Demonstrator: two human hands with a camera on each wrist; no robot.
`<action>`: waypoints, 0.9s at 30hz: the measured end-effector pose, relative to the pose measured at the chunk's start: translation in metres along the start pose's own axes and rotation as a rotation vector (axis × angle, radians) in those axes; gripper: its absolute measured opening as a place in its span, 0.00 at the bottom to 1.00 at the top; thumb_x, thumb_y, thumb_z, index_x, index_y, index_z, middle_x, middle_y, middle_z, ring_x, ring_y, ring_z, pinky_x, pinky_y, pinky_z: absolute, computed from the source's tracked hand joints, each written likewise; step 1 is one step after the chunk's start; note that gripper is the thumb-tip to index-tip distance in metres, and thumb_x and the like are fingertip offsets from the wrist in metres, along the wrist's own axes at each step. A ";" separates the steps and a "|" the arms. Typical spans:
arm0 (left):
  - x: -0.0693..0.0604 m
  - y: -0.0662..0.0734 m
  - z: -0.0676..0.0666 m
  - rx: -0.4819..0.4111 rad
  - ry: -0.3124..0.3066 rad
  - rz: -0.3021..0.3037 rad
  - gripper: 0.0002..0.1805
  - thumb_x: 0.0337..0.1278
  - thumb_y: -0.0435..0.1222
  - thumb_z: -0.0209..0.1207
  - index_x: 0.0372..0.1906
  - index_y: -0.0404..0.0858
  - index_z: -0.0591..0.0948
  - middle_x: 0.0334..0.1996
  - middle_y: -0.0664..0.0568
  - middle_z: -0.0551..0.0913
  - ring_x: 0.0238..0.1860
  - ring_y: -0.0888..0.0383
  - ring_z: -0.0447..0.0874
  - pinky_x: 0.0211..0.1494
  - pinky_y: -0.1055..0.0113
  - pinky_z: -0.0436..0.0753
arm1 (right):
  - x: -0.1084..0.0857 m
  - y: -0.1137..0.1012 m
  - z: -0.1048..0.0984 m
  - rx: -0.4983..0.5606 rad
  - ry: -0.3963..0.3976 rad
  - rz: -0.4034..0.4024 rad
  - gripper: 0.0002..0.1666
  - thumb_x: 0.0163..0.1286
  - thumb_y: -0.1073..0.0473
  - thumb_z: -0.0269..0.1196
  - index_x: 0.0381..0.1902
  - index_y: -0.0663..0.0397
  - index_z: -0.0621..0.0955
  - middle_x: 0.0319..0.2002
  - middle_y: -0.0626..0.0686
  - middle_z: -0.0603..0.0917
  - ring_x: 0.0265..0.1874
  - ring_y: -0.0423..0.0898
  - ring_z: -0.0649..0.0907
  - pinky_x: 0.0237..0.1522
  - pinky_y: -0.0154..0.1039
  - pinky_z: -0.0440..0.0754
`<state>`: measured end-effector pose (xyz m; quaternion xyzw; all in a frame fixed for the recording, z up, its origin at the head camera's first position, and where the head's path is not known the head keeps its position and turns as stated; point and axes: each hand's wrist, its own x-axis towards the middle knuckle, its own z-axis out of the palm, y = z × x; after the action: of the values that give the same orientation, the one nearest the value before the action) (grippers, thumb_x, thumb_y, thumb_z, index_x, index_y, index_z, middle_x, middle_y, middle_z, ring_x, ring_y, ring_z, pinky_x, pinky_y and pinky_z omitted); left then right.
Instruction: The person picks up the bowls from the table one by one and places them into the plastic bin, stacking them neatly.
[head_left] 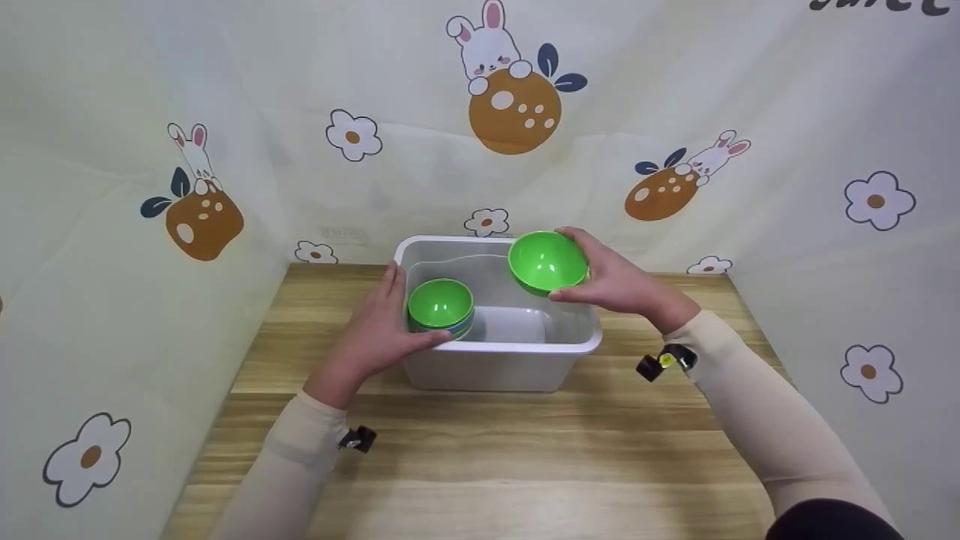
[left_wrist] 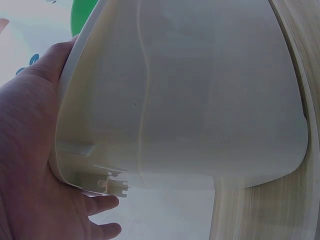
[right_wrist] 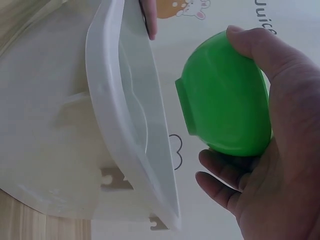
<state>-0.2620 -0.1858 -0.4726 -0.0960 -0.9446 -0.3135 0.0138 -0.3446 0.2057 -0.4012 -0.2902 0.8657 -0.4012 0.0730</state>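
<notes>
A green bowl (head_left: 546, 259) is tilted in my right hand (head_left: 619, 281), which grips its side with the thumb on one edge and fingers on the other. That bowl is above the right part of a white plastic bin (head_left: 487, 369). My left hand (head_left: 375, 330) rests against the bin's left front corner, its fingers along the left side and its thumb over the front rim. Inside the bin's left end stands a stack of bowls (head_left: 441, 304), green on top with a bluish layer below. In the right wrist view, the held bowl (right_wrist: 227, 100) shows its outside and foot ring.
The bin stands on a wood-grain table (head_left: 480, 457). Behind and on both sides hangs a pale cloth (head_left: 405, 187) printed with rabbits, oranges and flowers. Small black devices are strapped to both wrists.
</notes>
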 end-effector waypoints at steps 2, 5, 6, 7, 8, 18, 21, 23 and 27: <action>0.000 -0.001 0.001 -0.002 -0.002 0.000 0.86 0.43 0.83 0.68 0.91 0.32 0.41 0.91 0.37 0.37 0.88 0.29 0.43 0.83 0.27 0.54 | 0.002 0.000 0.001 0.004 -0.003 -0.008 0.64 0.60 0.44 0.86 0.85 0.49 0.63 0.71 0.57 0.77 0.68 0.55 0.78 0.72 0.58 0.76; 0.001 -0.001 0.001 -0.007 -0.004 -0.004 0.87 0.43 0.83 0.68 0.91 0.33 0.40 0.91 0.38 0.37 0.88 0.30 0.42 0.83 0.27 0.53 | 0.004 -0.001 0.003 0.000 -0.010 -0.019 0.63 0.60 0.43 0.85 0.84 0.49 0.64 0.71 0.56 0.77 0.68 0.54 0.78 0.71 0.58 0.77; 0.001 -0.001 0.001 -0.007 -0.004 -0.004 0.87 0.43 0.83 0.68 0.91 0.33 0.40 0.91 0.38 0.37 0.88 0.30 0.41 0.83 0.27 0.53 | 0.005 -0.001 0.004 -0.004 -0.011 -0.016 0.63 0.60 0.42 0.85 0.84 0.48 0.64 0.71 0.55 0.77 0.68 0.54 0.78 0.71 0.58 0.77; 0.001 -0.001 0.001 -0.007 -0.005 -0.004 0.87 0.43 0.83 0.68 0.91 0.33 0.40 0.91 0.38 0.36 0.88 0.31 0.41 0.83 0.27 0.53 | 0.006 -0.001 0.004 -0.008 -0.013 -0.014 0.63 0.60 0.41 0.85 0.84 0.47 0.64 0.71 0.55 0.77 0.68 0.54 0.78 0.70 0.58 0.78; 0.001 -0.001 0.001 -0.007 -0.005 -0.004 0.87 0.43 0.83 0.68 0.91 0.33 0.40 0.91 0.39 0.36 0.88 0.31 0.41 0.83 0.27 0.53 | 0.006 -0.002 0.005 -0.010 -0.016 -0.012 0.63 0.60 0.41 0.85 0.84 0.48 0.64 0.71 0.55 0.77 0.68 0.54 0.78 0.70 0.58 0.78; 0.001 -0.003 0.002 -0.006 0.002 -0.004 0.87 0.41 0.84 0.67 0.91 0.34 0.40 0.91 0.40 0.35 0.89 0.31 0.40 0.83 0.27 0.52 | 0.018 -0.010 0.013 -0.002 -0.053 -0.027 0.64 0.59 0.42 0.85 0.84 0.48 0.64 0.70 0.53 0.77 0.67 0.52 0.79 0.68 0.55 0.81; 0.000 -0.003 0.002 -0.007 0.002 -0.008 0.87 0.41 0.84 0.67 0.91 0.35 0.40 0.91 0.41 0.35 0.89 0.31 0.40 0.83 0.27 0.53 | 0.022 -0.011 0.016 0.002 -0.065 -0.035 0.63 0.59 0.42 0.86 0.84 0.47 0.64 0.70 0.52 0.78 0.66 0.52 0.79 0.68 0.55 0.81; 0.000 -0.003 0.002 -0.010 0.003 -0.010 0.87 0.41 0.84 0.67 0.91 0.36 0.40 0.91 0.42 0.35 0.89 0.31 0.41 0.83 0.27 0.53 | 0.024 -0.011 0.017 0.012 -0.077 -0.038 0.63 0.59 0.43 0.86 0.84 0.46 0.64 0.70 0.52 0.78 0.67 0.52 0.79 0.69 0.56 0.80; -0.001 -0.002 0.001 -0.012 0.005 -0.009 0.87 0.41 0.84 0.67 0.91 0.35 0.41 0.91 0.42 0.35 0.88 0.30 0.41 0.82 0.26 0.54 | 0.029 -0.009 0.019 0.031 -0.102 -0.059 0.63 0.60 0.45 0.85 0.85 0.45 0.64 0.71 0.51 0.77 0.68 0.52 0.78 0.71 0.56 0.79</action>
<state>-0.2617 -0.1866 -0.4750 -0.0912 -0.9431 -0.3194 0.0143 -0.3571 0.1721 -0.4043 -0.3344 0.8456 -0.4014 0.1097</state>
